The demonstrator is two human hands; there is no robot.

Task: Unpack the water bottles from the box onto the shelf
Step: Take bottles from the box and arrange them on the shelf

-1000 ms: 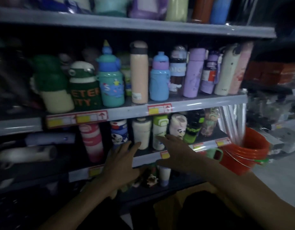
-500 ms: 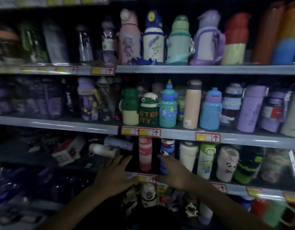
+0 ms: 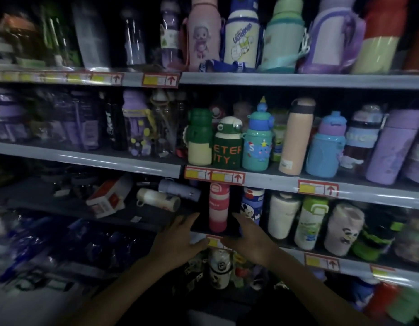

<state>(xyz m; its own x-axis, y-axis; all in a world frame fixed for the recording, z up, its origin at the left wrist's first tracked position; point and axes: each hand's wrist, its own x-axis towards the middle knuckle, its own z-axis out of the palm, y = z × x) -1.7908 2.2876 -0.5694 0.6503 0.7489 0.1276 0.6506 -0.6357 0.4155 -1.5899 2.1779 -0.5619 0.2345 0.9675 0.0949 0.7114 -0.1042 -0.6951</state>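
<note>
A pink and white striped bottle (image 3: 218,208) stands upright on the third shelf (image 3: 359,262), in a dark gap. My left hand (image 3: 180,241) rests just left of it at the shelf's front edge, fingers spread, holding nothing. My right hand (image 3: 249,241) lies just right of the bottle, fingers apart, in front of a blue cartoon bottle (image 3: 252,203). Neither hand touches the pink bottle. No box is in view.
Shelves above hold many upright bottles, such as a green knitted one (image 3: 227,142) and a tall peach flask (image 3: 296,137). Two bottles (image 3: 159,198) lie on their sides left of my hands beside a red and white carton (image 3: 109,198). Small items crowd the shelf below.
The view has swung left and up along the shelves. Both hands moved left with it and now flank the pink bottle, staying open.
</note>
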